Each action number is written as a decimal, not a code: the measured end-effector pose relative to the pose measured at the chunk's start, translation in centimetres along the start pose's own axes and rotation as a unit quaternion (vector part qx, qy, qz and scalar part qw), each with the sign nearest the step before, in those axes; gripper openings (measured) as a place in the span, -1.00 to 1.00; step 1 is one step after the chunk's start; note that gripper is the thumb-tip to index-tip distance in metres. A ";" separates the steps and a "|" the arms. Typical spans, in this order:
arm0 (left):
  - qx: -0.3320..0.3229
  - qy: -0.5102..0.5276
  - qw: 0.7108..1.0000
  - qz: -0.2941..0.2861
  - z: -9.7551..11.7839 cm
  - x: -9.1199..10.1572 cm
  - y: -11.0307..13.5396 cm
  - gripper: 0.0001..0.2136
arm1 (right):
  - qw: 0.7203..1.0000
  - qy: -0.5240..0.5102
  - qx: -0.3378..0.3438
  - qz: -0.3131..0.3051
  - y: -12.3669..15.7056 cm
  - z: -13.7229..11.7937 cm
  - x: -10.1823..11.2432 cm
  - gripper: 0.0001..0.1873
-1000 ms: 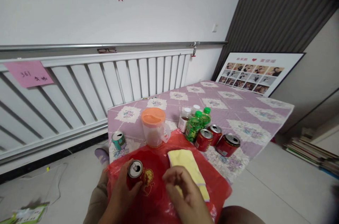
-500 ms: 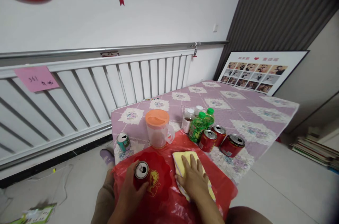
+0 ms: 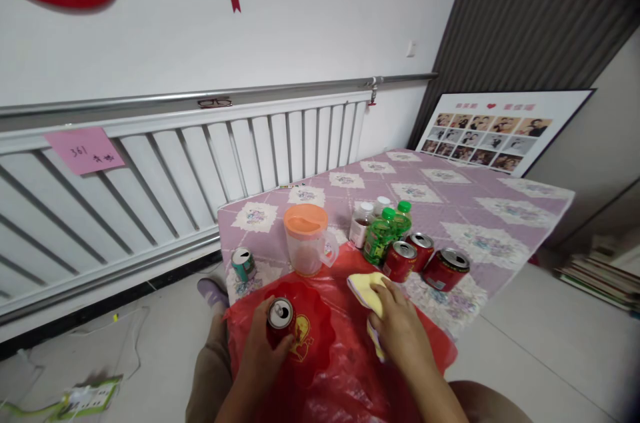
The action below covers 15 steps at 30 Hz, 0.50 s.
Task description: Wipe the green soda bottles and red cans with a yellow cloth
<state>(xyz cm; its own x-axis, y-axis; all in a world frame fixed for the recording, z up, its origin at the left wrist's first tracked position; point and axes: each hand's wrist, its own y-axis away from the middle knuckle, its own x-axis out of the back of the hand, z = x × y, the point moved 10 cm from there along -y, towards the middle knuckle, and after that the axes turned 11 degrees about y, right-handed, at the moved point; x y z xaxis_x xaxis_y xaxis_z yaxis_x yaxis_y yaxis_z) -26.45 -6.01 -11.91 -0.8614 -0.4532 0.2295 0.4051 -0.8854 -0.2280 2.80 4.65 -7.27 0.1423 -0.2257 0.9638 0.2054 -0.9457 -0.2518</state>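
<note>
My left hand (image 3: 264, 342) is wrapped round an opened drink can (image 3: 281, 315), held upright over a red scalloped tray (image 3: 315, 336) with a gold print. In my right hand (image 3: 400, 326) a yellow cloth (image 3: 367, 290) is bunched between thumb and fingers, its far end lifted off the red plastic sheet (image 3: 345, 370). Beyond my hands stands a clear pitcher (image 3: 306, 250) with an orange lid. A teal can (image 3: 243, 264) stands to its left.
Right of the pitcher stand bottles with green caps (image 3: 383, 236) and white caps (image 3: 361, 226). Beside them are red cans (image 3: 400, 262), one of them wider (image 3: 447, 270). A flowered tablecloth (image 3: 360, 193) covers the table against a white radiator (image 3: 260, 150). A photo board (image 3: 493, 130) leans behind.
My right hand has gone from lying flat on the spread cloth to gripping it, and the cloth is now gathered and partly raised. My left hand keeps holding the can. The view has shifted slightly.
</note>
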 end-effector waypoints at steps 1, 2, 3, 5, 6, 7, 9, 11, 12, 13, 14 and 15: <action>0.002 -0.002 1.000 -0.002 0.0 0.0 0.0 -0.38 | 1.000 -0.006 0.012 0.005 0.2 -0.9 1.0 -0.47; 0.003 -0.006 1.000 -0.003 0.0 0.0 0.0 -0.38 | 1.000 -0.010 0.020 -0.001 0.4 -1.8 1.9 -0.46; 0.003 -0.010 1.000 -0.004 0.0 0.0 0.0 -0.38 | 0.999 -0.012 0.031 -0.015 0.7 -3.0 2.4 -0.43; -0.001 -0.019 1.000 -0.010 0.2 0.0 0.0 -0.38 | 0.997 -0.008 0.049 -0.057 1.2 -5.6 3.0 -0.39; -0.003 -0.022 1.000 -0.013 0.2 -0.1 0.0 -0.38 | 0.995 -0.006 0.060 -0.076 1.4 -6.9 3.1 -0.36; -0.005 -0.025 1.000 -0.017 0.3 -0.1 0.0 -0.38 | 0.993 -0.004 0.068 -0.094 1.7 -8.2 3.0 -0.32; -0.006 -0.026 0.999 -0.020 0.2 -0.2 0.0 -0.38 | 0.988 0.007 0.071 -0.135 2.0 -10.3 2.5 -0.29; -0.006 -0.024 0.999 -0.022 0.0 -0.2 0.0 -0.38 | 0.984 0.015 0.075 -0.164 2.3 -12.0 1.8 -0.29; -0.006 -0.022 0.999 -0.023 -0.1 -0.3 -0.1 -0.38 | 0.982 0.017 0.076 -0.174 2.5 -12.8 1.5 -0.30; -0.005 -0.019 1.000 -0.024 -0.1 -0.3 -0.1 -0.38 | 0.980 0.017 0.078 -0.182 2.7 -13.5 1.3 -0.30; -0.004 -0.017 1.000 -0.025 -0.2 -0.3 -0.1 -0.38 | 0.979 0.015 0.080 -0.188 2.9 -14.1 1.1 -0.30; -0.002 -0.016 1.000 -0.026 -0.2 -0.3 -0.1 -0.38 | 0.977 0.013 0.082 -0.196 3.1 -14.6 0.9 -0.29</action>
<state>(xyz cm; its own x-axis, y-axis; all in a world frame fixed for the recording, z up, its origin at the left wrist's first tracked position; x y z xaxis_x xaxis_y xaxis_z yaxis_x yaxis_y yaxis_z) -26.28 -5.72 -12.15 -0.8711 -0.4098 0.2705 0.3590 -0.9074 -0.2186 -10.55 -1.93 -5.90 -0.0027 0.1390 0.9903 0.3915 -0.9111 0.1289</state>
